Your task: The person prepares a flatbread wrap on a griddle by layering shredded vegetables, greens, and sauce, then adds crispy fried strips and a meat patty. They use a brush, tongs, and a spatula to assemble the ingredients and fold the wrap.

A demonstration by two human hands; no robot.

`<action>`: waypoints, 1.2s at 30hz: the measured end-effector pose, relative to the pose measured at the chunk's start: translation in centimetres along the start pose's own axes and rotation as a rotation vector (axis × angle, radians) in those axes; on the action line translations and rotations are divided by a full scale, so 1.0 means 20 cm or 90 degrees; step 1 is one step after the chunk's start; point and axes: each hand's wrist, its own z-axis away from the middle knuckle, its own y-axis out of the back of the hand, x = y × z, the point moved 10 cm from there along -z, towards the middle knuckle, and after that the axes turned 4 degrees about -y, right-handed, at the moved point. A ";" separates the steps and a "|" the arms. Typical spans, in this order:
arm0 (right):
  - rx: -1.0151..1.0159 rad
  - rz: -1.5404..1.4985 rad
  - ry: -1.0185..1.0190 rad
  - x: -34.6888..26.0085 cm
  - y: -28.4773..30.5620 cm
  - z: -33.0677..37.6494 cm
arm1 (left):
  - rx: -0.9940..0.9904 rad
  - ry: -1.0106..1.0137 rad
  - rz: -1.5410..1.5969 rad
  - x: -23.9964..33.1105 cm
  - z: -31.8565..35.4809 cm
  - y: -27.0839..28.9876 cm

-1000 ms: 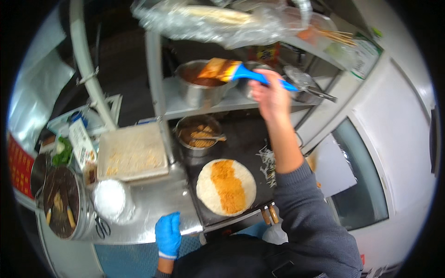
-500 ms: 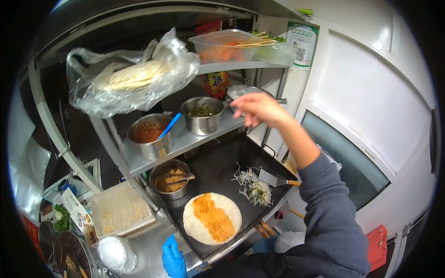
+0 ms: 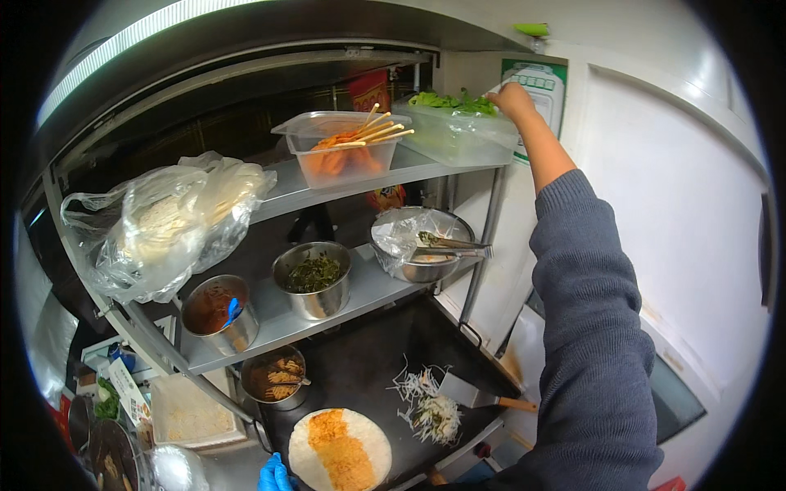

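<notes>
Bare right hand (image 3: 514,100) touches leafy greens (image 3: 454,102) in a translucent plastic tub (image 3: 468,141) on the upper shelf's (image 3: 282,200) right end, while the blue-gloved left hand (image 3: 276,474) is just beside a round, orange-smeared flatbread (image 3: 373,448) at the griddle's (image 3: 348,364) near-left corner, neither grip clear.

Right hand (image 3: 514,100) at leafy greens (image 3: 454,101), upper shelf (image 3: 291,196).
Griddle (image 3: 344,368): flatbread (image 3: 372,450) with orange spread (image 3: 337,454), shredded vegetables (image 3: 434,416), spatula (image 3: 468,391); blue-gloved left hand (image 3: 274,475) just beside flatbread.

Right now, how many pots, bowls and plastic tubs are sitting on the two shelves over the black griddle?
Steel pots: 2
Steel bowl: 1
Clear plastic tubs: 2
Total: 5
</notes>
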 end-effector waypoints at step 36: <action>-0.274 0.101 0.146 -0.22 -0.51 -0.23 | -0.068 0.075 0.035 0.17 0.02 -0.31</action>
